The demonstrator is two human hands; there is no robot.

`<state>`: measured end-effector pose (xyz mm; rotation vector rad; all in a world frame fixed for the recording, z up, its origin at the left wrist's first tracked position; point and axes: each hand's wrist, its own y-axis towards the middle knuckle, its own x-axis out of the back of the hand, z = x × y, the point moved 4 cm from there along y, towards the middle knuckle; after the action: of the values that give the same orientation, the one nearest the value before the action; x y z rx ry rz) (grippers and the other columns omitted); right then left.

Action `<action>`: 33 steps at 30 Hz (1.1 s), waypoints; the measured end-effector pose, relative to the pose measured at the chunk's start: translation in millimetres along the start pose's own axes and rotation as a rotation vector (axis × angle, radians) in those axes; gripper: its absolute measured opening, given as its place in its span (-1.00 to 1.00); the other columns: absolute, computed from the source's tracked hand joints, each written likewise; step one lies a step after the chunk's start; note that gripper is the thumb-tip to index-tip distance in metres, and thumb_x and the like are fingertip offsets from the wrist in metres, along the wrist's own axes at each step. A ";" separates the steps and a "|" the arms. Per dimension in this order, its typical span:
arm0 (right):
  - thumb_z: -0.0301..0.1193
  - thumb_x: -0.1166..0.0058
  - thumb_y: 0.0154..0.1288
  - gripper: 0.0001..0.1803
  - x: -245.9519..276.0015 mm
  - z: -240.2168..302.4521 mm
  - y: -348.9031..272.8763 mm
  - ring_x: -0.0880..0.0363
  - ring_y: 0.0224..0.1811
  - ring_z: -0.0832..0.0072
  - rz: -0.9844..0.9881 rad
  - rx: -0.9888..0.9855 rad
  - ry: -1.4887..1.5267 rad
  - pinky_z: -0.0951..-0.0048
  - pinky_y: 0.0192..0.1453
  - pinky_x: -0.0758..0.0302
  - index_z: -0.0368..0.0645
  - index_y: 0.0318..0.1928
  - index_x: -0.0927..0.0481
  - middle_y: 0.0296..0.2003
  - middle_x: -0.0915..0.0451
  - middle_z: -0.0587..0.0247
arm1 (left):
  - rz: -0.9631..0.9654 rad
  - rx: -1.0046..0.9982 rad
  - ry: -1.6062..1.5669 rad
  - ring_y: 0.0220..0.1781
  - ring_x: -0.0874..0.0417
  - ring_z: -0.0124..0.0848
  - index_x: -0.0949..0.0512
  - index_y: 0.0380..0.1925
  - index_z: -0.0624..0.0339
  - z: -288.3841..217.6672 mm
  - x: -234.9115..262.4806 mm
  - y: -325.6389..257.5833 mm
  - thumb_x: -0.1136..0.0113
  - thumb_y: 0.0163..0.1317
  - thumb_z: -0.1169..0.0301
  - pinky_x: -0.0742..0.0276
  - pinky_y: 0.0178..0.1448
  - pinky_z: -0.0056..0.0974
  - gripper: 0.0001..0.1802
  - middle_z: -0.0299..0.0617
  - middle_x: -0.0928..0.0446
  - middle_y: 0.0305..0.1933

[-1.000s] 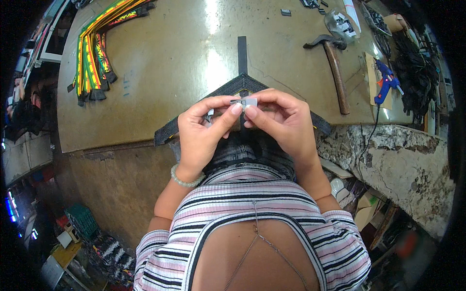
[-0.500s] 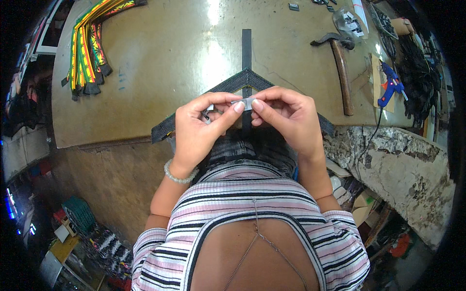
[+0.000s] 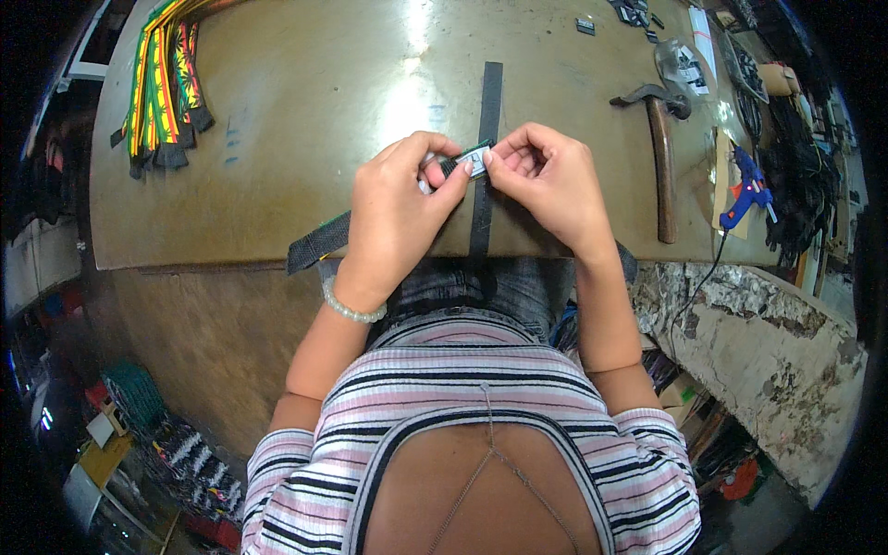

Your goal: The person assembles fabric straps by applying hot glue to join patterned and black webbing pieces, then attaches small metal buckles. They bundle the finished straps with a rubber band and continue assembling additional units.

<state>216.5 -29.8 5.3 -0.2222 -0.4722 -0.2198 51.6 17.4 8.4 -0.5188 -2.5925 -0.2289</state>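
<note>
Above the table's near edge, my left hand is closed, pinching a dark woven strap and a small white label. The label lies against a green-edged part of the strap. Thumb and fingertips of my right hand are closed on the label's right end. One end of the strap hangs out left of my left wrist; another dark end shows beside my right forearm. Between and behind the hands, a flat black strip lies lengthwise on the table. My fingers hide much of the strap.
To the right lie a hammer and a blue glue gun with its cord over the table edge. Beyond the hammer are a clear plastic bag and small black pieces. Colourful patterned straps lie at the far left.
Both hands have moved slightly farther from my body. The strap that lay bent in a peak beyond them is now gathered into my fingers, and the label rests against it.
</note>
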 end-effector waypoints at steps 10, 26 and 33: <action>-0.43 -0.36 0.19 -0.80 0.3 0.3 -0.4 -0.38 -0.49 0.83 -0.004 0.064 -0.005 0.72 -0.40 -0.38 -0.31 -0.35 -0.64 -0.52 -0.57 0.48 | -0.018 -0.086 0.034 -0.55 -0.43 -0.52 -0.71 -0.25 0.22 2.0 -0.5 -0.1 -0.43 0.08 0.43 -0.37 -0.43 -0.39 -0.78 -0.26 -0.47 -0.60; -0.64 -0.16 -0.01 -0.59 -15.1 22.3 -84.7 -0.41 0.01 0.04 0.076 0.447 -0.540 0.13 0.10 -0.42 -0.24 -0.07 -0.47 -0.09 -0.40 0.00 | 0.018 -0.099 -0.020 -0.55 -0.43 -0.51 -0.73 -0.27 0.19 3.9 -1.0 -10.4 -0.38 0.11 0.44 -0.38 -0.42 -0.35 -0.83 -0.23 -0.47 -0.59; -0.60 -0.20 0.07 -0.63 -18.0 10.5 -74.5 -0.49 -0.11 0.00 0.033 0.485 -0.362 0.12 -0.01 -0.49 -0.25 -0.07 -0.46 -0.13 -0.42 0.00 | 0.039 -0.138 0.036 -0.48 -0.58 -0.21 -0.74 -0.29 0.14 4.1 0.2 -11.2 -0.32 0.10 0.43 -0.49 -0.35 -0.18 -0.84 -0.12 -0.53 -0.51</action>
<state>177.1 -95.2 17.9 0.2096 -0.8632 -0.0264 45.2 8.3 4.2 -0.6071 -2.5410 -0.4025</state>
